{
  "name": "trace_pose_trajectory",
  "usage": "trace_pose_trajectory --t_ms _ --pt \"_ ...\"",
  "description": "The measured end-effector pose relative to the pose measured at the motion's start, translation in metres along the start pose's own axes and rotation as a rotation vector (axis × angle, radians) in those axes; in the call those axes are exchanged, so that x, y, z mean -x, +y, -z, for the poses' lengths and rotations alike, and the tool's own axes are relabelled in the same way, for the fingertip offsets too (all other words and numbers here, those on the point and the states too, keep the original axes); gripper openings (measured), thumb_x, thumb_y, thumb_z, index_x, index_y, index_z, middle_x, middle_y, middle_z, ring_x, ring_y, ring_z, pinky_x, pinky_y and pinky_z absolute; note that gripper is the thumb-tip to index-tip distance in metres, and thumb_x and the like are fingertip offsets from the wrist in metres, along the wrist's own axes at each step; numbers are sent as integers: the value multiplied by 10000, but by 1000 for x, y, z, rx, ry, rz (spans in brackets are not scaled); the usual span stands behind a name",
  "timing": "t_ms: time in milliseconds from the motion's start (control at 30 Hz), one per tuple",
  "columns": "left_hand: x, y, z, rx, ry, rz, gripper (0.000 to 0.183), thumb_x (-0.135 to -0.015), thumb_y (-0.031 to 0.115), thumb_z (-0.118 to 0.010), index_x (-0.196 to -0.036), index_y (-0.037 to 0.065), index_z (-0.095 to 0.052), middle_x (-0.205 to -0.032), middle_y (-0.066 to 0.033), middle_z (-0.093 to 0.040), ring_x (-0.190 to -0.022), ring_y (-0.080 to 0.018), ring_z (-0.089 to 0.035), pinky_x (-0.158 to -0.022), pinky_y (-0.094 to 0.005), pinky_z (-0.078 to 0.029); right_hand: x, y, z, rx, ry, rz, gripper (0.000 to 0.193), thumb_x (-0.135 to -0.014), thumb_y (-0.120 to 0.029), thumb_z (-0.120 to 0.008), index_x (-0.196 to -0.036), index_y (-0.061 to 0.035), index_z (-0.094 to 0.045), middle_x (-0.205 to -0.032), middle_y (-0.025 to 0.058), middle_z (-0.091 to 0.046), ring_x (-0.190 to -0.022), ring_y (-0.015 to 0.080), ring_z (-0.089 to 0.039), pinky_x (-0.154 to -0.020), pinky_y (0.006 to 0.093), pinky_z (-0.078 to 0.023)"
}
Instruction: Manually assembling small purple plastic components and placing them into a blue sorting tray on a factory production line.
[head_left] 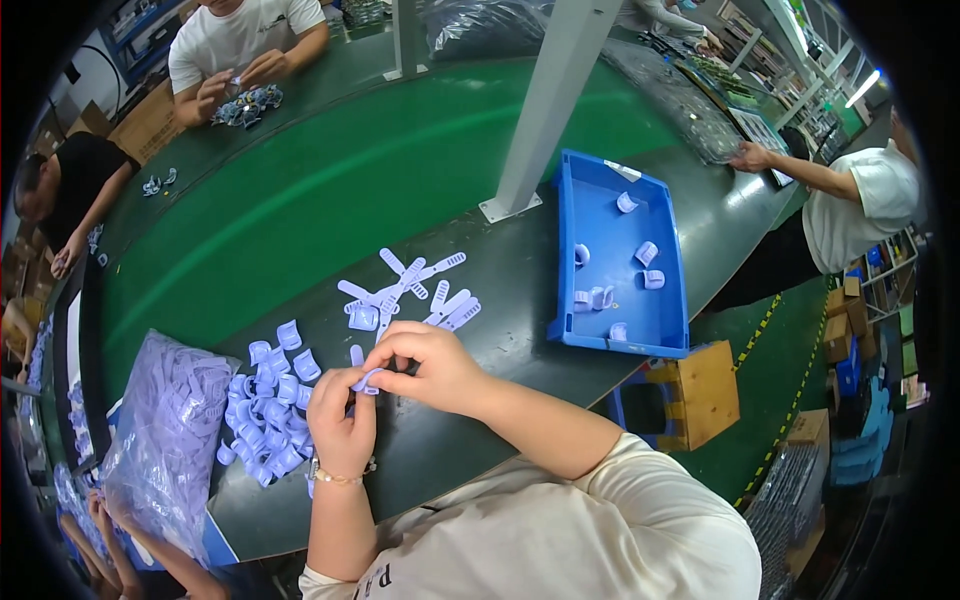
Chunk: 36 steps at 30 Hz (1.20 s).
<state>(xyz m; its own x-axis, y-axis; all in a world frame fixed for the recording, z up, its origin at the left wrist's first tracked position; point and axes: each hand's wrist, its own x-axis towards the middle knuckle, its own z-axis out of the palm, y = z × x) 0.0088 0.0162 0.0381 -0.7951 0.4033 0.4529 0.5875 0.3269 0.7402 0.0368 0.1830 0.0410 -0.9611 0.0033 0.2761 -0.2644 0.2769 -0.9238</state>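
My left hand (342, 415) and my right hand (425, 362) meet over the dark table edge, both pinching one small lilac plastic piece (366, 380) between the fingertips. To the left lies a heap of short curved lilac clips (265, 415). Just beyond my hands is a small pile of long flat lilac strips (415, 290). A blue plastic bin (660, 330) to the right holds several finished lilac pieces (646, 253).
A clear bag full of lilac parts (165, 430) sits at the left. A white post (545, 100) stands on the green conveyor belt (300, 190). Other people work at the far side and right. A wooden box (705, 390) stands under the bin.
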Motion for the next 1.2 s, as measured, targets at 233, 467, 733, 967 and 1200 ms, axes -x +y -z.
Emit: trace_pose_trajectory --t_ms 233,467,733,967,1200 --pt "11 -18 5 442 -146 216 71 -872 56 -608 -916 6 -584 -823 -29 -566 -741 -108 -527 -653 -235 -418 1 14 2 -723 -226 -269 149 -870 -147 -672 -948 -20 -683 -877 0 -655 -809 50 -571 -697 219 -463" --pt "11 -15 7 671 -186 291 65 -905 67 -574 -928 7 -565 -853 -14 -545 -746 -76 -515 -657 -211 -414 -1 12 6 -780 -312 -372 148 -892 -116 -636 -987 -7 -668 -909 13 -655 -828 48 -572 -754 209 -458" --pt "10 -16 4 293 -177 135 31 -855 -9 -550 -884 -1 -554 -833 -23 -518 -753 -100 -486 -685 -223 -393 0 19 2 -671 -315 -273 55 -882 -87 -582 -872 -35 -597 -726 -60 -524 -637 15 -439 -559 199 -368" --pt "10 -13 3 247 -103 66 40 -826 28 -574 -816 -2 -548 -775 -41 -510 -713 -134 -474 -650 -251 -374 0 16 -2 -421 -211 -204 90 -868 -118 -563 -866 -28 -569 -713 -13 -530 -621 57 -447 -548 243 -376" --pt "10 -12 2 255 -55 0 74 -818 66 -580 -798 2 -550 -732 -46 -506 -678 -153 -468 -626 -270 -366 -2 25 -4 -106 66 -60 80 -846 -91 -559 -895 -33 -534 -719 22 -502 -633 110 -470 -579 277 -409"
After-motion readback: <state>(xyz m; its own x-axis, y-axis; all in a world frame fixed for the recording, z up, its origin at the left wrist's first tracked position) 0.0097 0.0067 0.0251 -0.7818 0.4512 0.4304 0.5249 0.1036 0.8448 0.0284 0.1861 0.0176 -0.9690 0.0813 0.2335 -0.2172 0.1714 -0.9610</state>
